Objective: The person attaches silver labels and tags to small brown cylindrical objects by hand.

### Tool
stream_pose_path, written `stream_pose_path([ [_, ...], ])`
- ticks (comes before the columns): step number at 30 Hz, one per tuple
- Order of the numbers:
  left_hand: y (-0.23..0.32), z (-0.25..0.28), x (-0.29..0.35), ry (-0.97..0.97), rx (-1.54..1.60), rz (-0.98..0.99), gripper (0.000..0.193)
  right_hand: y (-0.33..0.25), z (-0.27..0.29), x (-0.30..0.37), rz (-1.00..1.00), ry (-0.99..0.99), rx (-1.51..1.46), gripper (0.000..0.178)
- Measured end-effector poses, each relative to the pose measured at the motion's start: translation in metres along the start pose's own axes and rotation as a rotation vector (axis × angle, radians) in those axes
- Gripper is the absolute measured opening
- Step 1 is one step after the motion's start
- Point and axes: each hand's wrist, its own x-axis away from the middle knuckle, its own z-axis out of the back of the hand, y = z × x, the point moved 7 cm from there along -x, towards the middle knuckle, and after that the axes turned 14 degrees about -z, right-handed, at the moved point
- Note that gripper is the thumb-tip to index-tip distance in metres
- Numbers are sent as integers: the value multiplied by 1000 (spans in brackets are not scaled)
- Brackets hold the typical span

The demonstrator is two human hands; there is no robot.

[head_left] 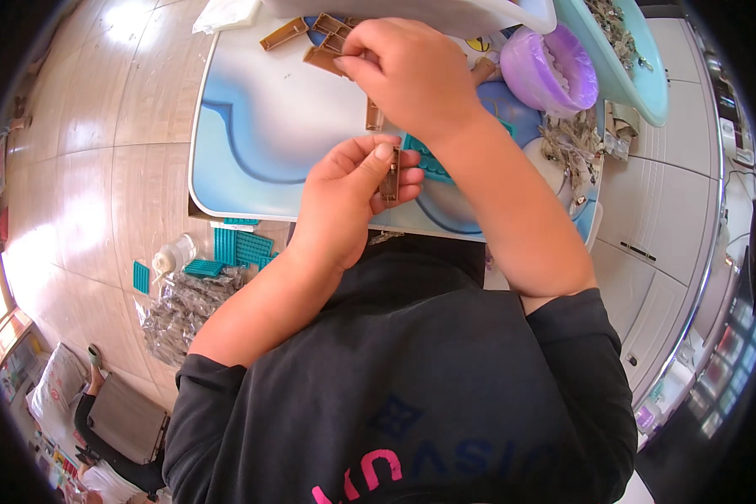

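Seen from above, over a small blue-and-white bench (252, 143). Left hand (353, 189) closed around a small brown clip-like part (389, 175), pinched upright just above the bench's near edge. Right hand (403, 71) curled narrow over a pile of matching brown pieces (323, 46) at the bench's far edge, fingers closed on one. Teal tray (432, 164) beside the held part. Probably best done gripping the part steady, near its end, aligning pieces squarely.

A single head-worn fisheye looks steeply down, close over the small table (252, 134).
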Motion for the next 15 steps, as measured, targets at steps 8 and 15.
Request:
stream_pose_path([
  [8, 7, -11, 7, -41, 6, -29, 21, 2, 47, 88, 288, 199, -81, 19],
  [15, -9, -23, 20, -74, -74, 24, 21, 9, 61, 125, 173, 31, -102, 34],
])
